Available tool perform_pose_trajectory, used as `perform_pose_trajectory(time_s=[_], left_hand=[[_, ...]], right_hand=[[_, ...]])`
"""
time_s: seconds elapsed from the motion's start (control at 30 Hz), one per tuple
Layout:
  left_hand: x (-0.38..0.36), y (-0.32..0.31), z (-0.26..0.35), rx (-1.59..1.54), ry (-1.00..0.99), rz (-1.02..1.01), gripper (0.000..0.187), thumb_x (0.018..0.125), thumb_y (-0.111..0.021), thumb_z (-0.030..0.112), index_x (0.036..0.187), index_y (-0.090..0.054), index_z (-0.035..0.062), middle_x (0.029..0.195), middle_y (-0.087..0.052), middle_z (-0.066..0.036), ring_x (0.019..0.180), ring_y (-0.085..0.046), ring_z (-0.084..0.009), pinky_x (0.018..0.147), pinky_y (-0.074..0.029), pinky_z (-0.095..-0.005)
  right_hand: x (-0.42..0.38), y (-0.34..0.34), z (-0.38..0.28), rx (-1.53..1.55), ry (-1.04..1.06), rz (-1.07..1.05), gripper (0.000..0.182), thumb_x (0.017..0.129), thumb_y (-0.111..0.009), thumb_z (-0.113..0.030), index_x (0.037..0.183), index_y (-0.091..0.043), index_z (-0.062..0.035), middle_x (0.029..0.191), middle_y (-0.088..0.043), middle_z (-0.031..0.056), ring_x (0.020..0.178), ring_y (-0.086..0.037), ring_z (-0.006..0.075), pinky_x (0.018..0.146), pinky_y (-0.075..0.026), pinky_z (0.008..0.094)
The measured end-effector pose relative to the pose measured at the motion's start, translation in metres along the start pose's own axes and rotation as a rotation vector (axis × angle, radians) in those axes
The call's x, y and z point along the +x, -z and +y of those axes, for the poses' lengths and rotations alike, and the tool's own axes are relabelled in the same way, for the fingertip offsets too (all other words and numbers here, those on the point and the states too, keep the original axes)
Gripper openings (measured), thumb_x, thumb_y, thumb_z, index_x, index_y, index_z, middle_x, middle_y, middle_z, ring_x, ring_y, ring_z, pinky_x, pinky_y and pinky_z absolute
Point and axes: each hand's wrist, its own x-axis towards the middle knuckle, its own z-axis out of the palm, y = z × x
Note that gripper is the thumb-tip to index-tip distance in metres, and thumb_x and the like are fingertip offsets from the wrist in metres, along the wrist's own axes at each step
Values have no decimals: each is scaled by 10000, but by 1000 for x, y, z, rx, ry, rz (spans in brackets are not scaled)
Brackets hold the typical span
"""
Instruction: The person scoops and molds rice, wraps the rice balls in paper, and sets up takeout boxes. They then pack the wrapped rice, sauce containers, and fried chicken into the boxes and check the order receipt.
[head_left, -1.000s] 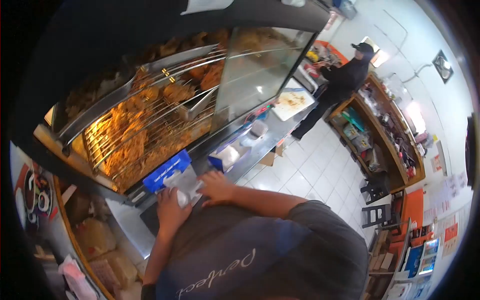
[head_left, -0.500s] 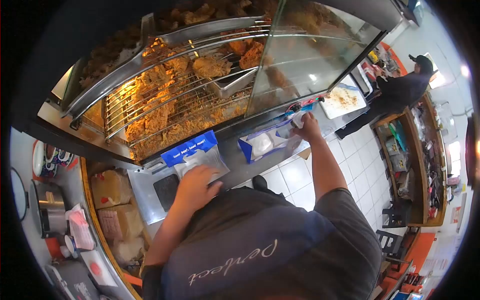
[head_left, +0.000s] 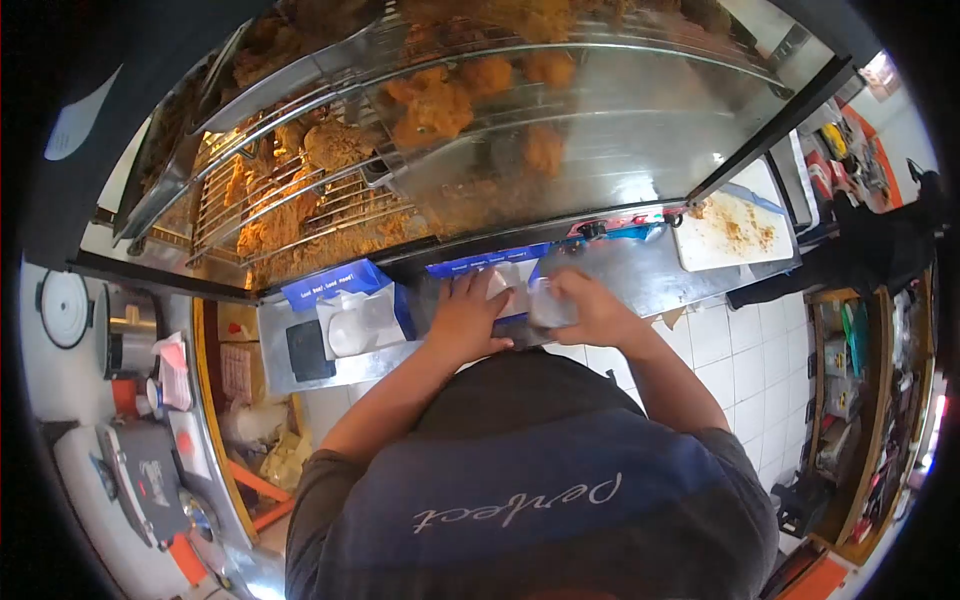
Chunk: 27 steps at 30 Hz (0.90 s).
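Observation:
My left hand (head_left: 464,318) lies with spread fingers at the left side of an open box with a blue printed flap (head_left: 478,262). A white packet (head_left: 502,282) shows in that box beside my fingertips. My right hand (head_left: 590,312) has its fingers bent around a pale, see-through packet (head_left: 546,304) at the box's right side; its contents are blurred. Left of my hands, another open blue-and-white box (head_left: 335,285) holds a rounded white packet (head_left: 352,330). A dark square pad (head_left: 310,350) sits beside it on the metal counter (head_left: 270,345).
A glass-fronted warmer (head_left: 620,150) with fried chicken (head_left: 430,105) on wire racks overhangs the counter's back. Right stands a white tray (head_left: 735,232) with crumbs. A person in dark clothes (head_left: 880,240) is at far right. Wooden shelving (head_left: 205,350) stands left.
My left hand has moved from the left box to the right one, uncovering the white packet. My right hand has come left and nearer my body. The view has shifted.

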Motion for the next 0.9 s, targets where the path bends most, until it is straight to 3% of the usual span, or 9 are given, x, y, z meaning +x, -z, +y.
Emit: perform_pose_trajectory(time_s=[0.07,0.1,0.17,0.3,0.37,0.57,0.8,0.87,0.9], left_hand=[[5,-7,7,-19,132,-83,863,698,-910,498,1446,-658,148,1515,-498,-222,1426,-448,-420,1150,-414,-577],[5,-17,5,-162,241,6,820,705,-891,529,1401,-697,140,1500,-511,-209,1411,-458,-426,1139,-428,-565],[3,-17,9,-73,245,-33,789,710,-889,522,1376,-712,138,1489,-517,-209,1404,-465,-421,1139,-431,-559],[-7,-5,10,-39,240,-78,665,712,-905,441,1287,-741,149,1466,-534,-200,1391,-491,-414,1137,-445,-540],[-17,-6,9,-64,243,-16,630,712,-911,416,1266,-745,166,1465,-537,-194,1386,-500,-419,1138,-450,-538],[-29,-8,1,-67,255,55,625,724,-913,407,1291,-711,235,1485,-539,-165,1376,-538,-407,1124,-482,-526],[-33,-11,-5,-77,210,94,584,759,-891,394,1287,-698,237,1510,-539,-179,1376,-555,-413,1107,-498,-530],[-31,-8,-6,-84,198,90,583,763,-887,390,1292,-695,236,1508,-542,-181,1379,-553,-416,1111,-497,-531],[-30,-8,-7,-93,196,77,581,768,-884,385,1294,-693,229,1511,-541,-183,1378,-552,-424,1119,-492,-531]], right_hand=[[25,-12,-7,131,55,-155,546,693,-913,-173,1037,-504,-61,1140,-601,187,1128,-609,393,984,-496,434],[37,-23,0,135,68,-172,546,693,-913,-173,1037,-504,-61,1140,-601,187,1128,-609,393,984,-496,434],[60,-50,24,145,257,-67,562,728,-913,-191,1063,-479,-67,1178,-584,190,1159,-590,408,993,-494,445],[76,-53,18,42,275,28,621,721,-926,-215,1144,-501,-54,1245,-582,196,1194,-583,426,1016,-495,476],[74,-41,-4,-315,189,-27,583,781,-860,-212,1238,-547,-32,1251,-606,234,1171,-617,453,990,-538,551],[73,-62,14,-566,302,-68,328,959,-596,-141,1262,-546,-26,1272,-611,230,1166,-619,451,881,-625,538],[74,-57,-11,-712,202,-133,245,966,-600,-180,1196,-652,-113,1327,-578,214,1166,-623,439,863,-640,519],[78,-57,-18,-677,-10,-235,414,810,-830,-150,1182,-649,-148,1440,-535,208,1243,-597,468,933,-617,524],[78,-59,-17,-679,-18,-228,414,810,-830,-150,1182,-649,-148,1440,-535,208,1243,-597,468,933,-617,524]])
